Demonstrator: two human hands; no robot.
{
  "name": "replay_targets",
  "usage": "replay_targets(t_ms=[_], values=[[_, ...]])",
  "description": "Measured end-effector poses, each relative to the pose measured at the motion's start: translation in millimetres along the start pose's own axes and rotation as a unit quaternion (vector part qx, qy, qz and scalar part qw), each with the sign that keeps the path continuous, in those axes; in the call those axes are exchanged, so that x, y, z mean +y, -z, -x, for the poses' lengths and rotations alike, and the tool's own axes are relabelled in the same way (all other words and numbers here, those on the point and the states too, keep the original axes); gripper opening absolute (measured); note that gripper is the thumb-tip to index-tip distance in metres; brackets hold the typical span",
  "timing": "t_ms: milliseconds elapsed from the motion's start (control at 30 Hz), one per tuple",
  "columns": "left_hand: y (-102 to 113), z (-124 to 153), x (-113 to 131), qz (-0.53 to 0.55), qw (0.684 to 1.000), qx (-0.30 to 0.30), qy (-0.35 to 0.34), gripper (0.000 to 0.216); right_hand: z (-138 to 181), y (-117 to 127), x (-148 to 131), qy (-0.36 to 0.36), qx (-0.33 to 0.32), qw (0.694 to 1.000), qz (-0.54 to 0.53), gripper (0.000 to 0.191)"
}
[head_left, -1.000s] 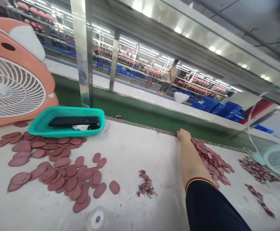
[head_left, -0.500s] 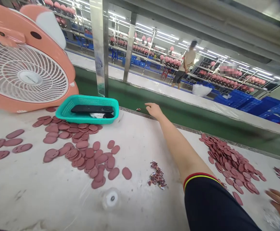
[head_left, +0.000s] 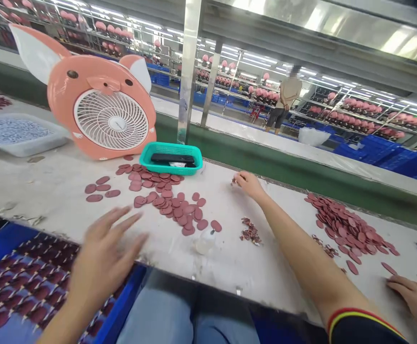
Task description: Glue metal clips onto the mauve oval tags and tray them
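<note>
My right hand (head_left: 249,185), arm stretched forward, is over the table's far edge. Its fingertips are pinched on a small dark-red and white piece (head_left: 234,181), too small to make out further. A small heap of similar pieces (head_left: 250,231) lies nearer me, below the forearm. My left hand (head_left: 104,253), blurred by motion, is open with fingers spread and nothing visible in it. It is above the table's front edge and a blue crate (head_left: 131,291) holding rows of dark-red pieces with pale ends. Many flat reddish-brown ovals (head_left: 189,210) lie loosely between my hands.
A teal basket (head_left: 146,160) with a black object stands before a pink pig-shaped fan (head_left: 104,71). A small translucent bottle (head_left: 204,244) is near the front edge. Another oval pile (head_left: 352,227) and a co-worker's hand (head_left: 414,296) are at right. A green belt (head_left: 290,179) runs behind.
My right hand has drawn back from the green belt, and the small piece that lay there is now in its fingers. My left hand and the crate have come into view as the view shifted.
</note>
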State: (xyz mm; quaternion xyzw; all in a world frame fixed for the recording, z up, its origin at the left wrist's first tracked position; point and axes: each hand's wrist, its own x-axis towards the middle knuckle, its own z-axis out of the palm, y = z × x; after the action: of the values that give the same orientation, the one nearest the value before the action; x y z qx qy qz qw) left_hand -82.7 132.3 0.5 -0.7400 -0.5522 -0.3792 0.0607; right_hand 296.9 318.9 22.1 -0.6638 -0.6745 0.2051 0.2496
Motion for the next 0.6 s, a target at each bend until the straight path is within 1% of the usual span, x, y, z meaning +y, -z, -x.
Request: replay_targets(t_ms=[33,100,167,233,300,367,433,500,533,600], values=[[-15.9,-16.2,6.0,0.018,0.998,-0.046,-0.028,0.041,24.0,-2.9,1.5,0.002,-0.016,1.000,-0.016,0.032],[-47.4,-50.1,19.6,0.036,0.984,-0.158,-0.079,0.049,70.5,-9.3,4.4,0.001,-0.047,0.998,-0.045,0.031],[-71.0,-76.7,30.0,0.046,0.968,-0.221,-0.111,0.049,110.4,-15.0,6.7,-0.003,-0.072,0.995,-0.069,0.030],[-81.9,-89.0,33.9,0.052,0.956,-0.258,-0.128,0.046,140.0,-19.0,7.9,-0.005,-0.090,0.992,-0.086,0.030],[-80.7,-87.0,32.5,0.056,0.951,-0.272,-0.134,0.042,159.2,-21.1,7.5,-0.001,-0.099,0.991,-0.091,0.033],[-71.6,-77.1,27.3,0.059,0.951,-0.272,-0.132,0.038,170.3,-20.3,5.6,0.011,-0.106,0.991,-0.084,0.038],[-59.0,-67.3,16.6,0.061,0.954,-0.265,-0.123,0.036,176.4,-14.3,3.6,0.025,-0.118,0.991,-0.063,0.041],[-45.6,-63.6,-3.9,0.062,0.960,-0.250,-0.106,0.037,179.4,-1.8,3.0,0.037,-0.132,0.990,-0.028,0.042],[-38.9,-65.0,-19.0,0.061,0.965,-0.238,-0.091,0.039,179.8,6.3,3.3,0.043,-0.137,0.990,-0.006,0.042],[-26.4,-74.4,-57.9,0.051,0.977,-0.204,-0.046,0.046,177.3,23.2,3.9,0.055,-0.143,0.987,0.038,0.037]])
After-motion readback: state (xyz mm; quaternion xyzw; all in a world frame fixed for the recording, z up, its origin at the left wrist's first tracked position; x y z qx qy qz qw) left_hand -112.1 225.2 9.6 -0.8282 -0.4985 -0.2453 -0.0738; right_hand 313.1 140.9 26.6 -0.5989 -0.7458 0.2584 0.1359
